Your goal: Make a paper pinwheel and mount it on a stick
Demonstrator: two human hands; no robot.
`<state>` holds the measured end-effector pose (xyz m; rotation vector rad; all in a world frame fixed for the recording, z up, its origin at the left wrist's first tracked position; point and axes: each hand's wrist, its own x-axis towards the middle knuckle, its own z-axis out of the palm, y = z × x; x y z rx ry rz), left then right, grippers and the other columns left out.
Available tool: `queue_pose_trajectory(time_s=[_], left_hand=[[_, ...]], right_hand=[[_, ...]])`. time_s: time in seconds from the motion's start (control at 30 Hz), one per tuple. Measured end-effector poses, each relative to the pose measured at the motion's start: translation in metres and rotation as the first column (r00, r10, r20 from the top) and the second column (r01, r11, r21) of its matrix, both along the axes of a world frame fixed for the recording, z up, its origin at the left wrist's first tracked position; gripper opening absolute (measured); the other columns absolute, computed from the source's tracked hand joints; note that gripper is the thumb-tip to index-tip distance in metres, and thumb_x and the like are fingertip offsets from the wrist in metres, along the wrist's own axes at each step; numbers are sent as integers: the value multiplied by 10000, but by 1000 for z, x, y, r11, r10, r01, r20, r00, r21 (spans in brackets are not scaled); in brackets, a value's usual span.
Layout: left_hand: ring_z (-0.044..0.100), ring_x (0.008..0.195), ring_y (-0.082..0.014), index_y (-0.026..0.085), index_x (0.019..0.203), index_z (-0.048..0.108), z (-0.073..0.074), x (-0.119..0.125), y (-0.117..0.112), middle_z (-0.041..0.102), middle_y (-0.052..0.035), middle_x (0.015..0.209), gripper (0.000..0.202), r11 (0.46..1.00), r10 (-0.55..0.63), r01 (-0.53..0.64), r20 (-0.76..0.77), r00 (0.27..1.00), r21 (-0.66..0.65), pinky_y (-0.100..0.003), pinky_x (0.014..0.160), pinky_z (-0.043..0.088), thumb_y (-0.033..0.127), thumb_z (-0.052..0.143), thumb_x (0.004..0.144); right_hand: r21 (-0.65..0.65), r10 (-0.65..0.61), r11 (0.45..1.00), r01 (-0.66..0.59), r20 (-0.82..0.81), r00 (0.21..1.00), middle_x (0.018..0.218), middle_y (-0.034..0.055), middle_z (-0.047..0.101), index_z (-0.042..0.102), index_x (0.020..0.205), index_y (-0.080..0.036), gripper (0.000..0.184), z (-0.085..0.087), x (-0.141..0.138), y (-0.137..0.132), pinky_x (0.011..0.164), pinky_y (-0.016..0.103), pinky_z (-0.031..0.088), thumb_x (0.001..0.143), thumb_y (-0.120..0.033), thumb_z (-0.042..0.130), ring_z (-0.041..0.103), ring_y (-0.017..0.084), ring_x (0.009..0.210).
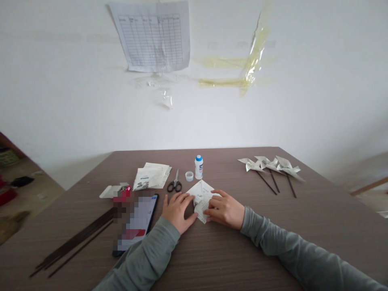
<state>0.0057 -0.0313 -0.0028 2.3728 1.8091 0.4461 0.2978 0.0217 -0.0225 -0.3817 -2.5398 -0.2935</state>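
Observation:
A square sheet of printed paper (202,193) lies on the brown table (273,226), turned like a diamond, with one flap folded in. My left hand (177,211) rests flat on its left side, fingers stretched out. My right hand (224,209) presses on its right side, fingers together on the folded flap. Both arms wear grey sleeves.
Behind the paper stand a small white glue bottle (199,166) and its loose cap (189,176), with black-handled scissors (175,184) beside them. A paper stack (151,176), a phone (136,224) and dark sticks (75,240) lie left. Three finished paper pinwheels (273,165) lie far right.

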Motion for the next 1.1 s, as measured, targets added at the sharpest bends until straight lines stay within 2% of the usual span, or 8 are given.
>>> queue_pose_trajectory(time_s=[0.2,0.33,0.47,0.6,0.77,0.87,0.97,1.1], left_hand=[[710,1743,-512,388,1682,900,-3,-5,3,868,-139,1784,624,1000,-3,3,11,1000,9,-874,1530,456,402,905,1057],[682,1778,-509,384,1736,865,-2,-8,3,839,-141,1827,644,999,-30,30,-1,1000,-37,-895,1539,430,449,867,1095],[669,1789,-538,339,1752,857,0,-9,2,828,-173,1835,656,999,-32,32,11,999,-44,-936,1537,395,436,868,1103],[686,1772,-517,371,1717,878,-2,-8,3,844,-157,1816,645,999,-22,23,23,999,-34,-906,1537,419,413,918,1074],[696,1756,-536,364,1713,885,-3,-7,4,846,-170,1808,642,999,-25,26,23,999,-28,-943,1519,424,431,922,1076],[688,1771,-549,353,1738,872,-3,-8,4,837,-176,1821,650,999,-32,33,12,999,-32,-956,1515,425,439,899,1094],[703,1769,-526,380,1734,874,-4,-7,3,845,-155,1818,642,999,-25,25,-3,1000,-21,-914,1535,431,408,898,1094],[718,1750,-540,346,1707,894,-6,-1,0,860,-169,1792,629,1000,3,-3,-10,1000,18,-934,1530,426,372,904,1079]], right_hand=[[-122,-86,988,90,34,996,1039,59,899,984,1300,-276,155,-4,-2,-2,1261,547,716,1239,-402,917,860,272,1007],[-189,-109,975,114,38,993,1035,45,890,1009,1278,-325,103,-5,-2,-1,1244,523,735,1206,-377,956,859,268,1002],[-263,-156,951,160,37,987,1044,48,920,1026,1325,-356,179,-7,-2,-3,1275,558,708,1152,-400,1026,894,277,1025],[-300,-209,934,194,-17,978,1030,48,945,1028,1300,-369,213,-13,-3,-6,1265,563,709,1095,-384,1081,919,297,1018],[-235,-217,952,195,-68,974,982,29,932,1005,1260,-372,160,-17,-4,-5,1274,570,714,1111,-382,1059,899,291,958],[-143,-128,982,120,-46,991,985,36,918,994,1235,-340,57,-12,-1,-3,1333,594,693,1200,-351,951,876,278,948],[-25,-6,1000,7,17,1000,959,37,897,970,1144,-302,228,-4,0,-2,1361,592,685,1279,-260,791,839,258,901],[99,55,993,-59,46,997,881,56,872,937,1065,-238,372,4,-1,-4,1348,553,701,1299,-158,659,805,258,839]])
